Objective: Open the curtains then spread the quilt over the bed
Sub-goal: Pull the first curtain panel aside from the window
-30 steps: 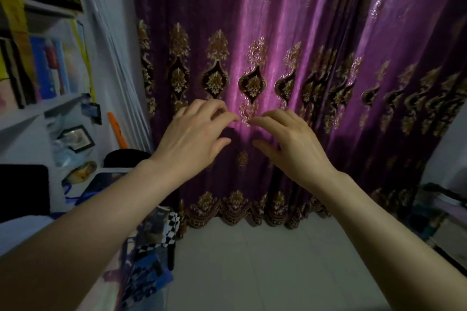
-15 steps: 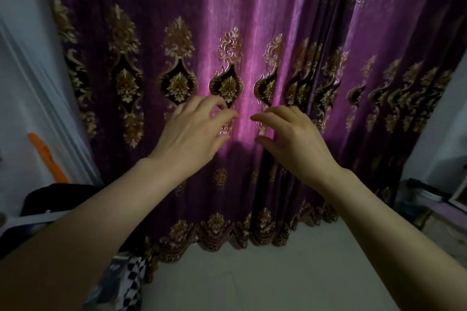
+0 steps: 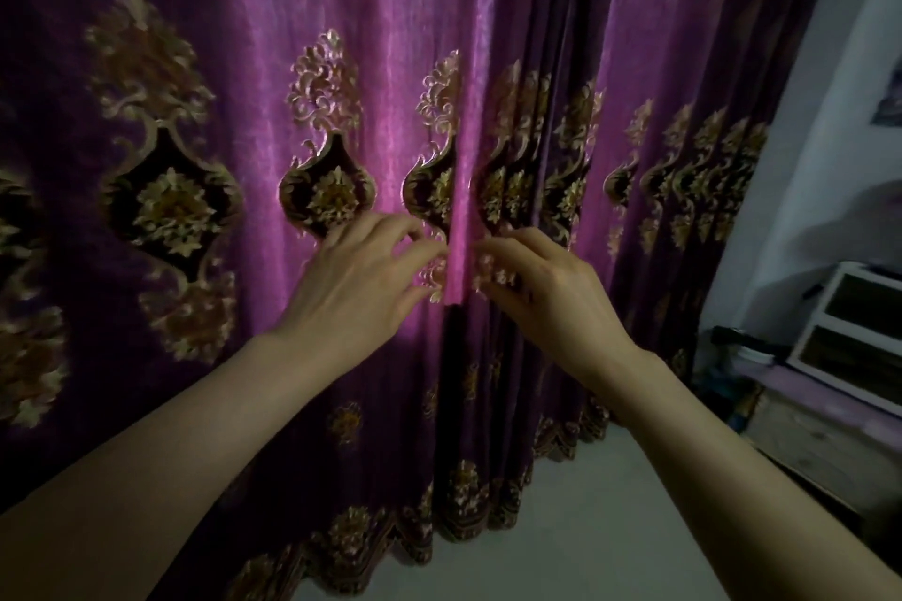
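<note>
Closed purple velvet curtains with gold embroidered medallions (image 3: 380, 63), hanging directly before both hands. The left hand (image 3: 356, 278) and right hand (image 3: 542, 288) meet at the central seam, each with fingers curled onto the fabric edge of its own panel; whether the fabric is fully pinched cannot be told. The scalloped gold hem ends just above a pale tiled floor (image 3: 561, 551). A white wall (image 3: 839, 122) and white shelving unit (image 3: 854, 327) bound the right side.
</note>
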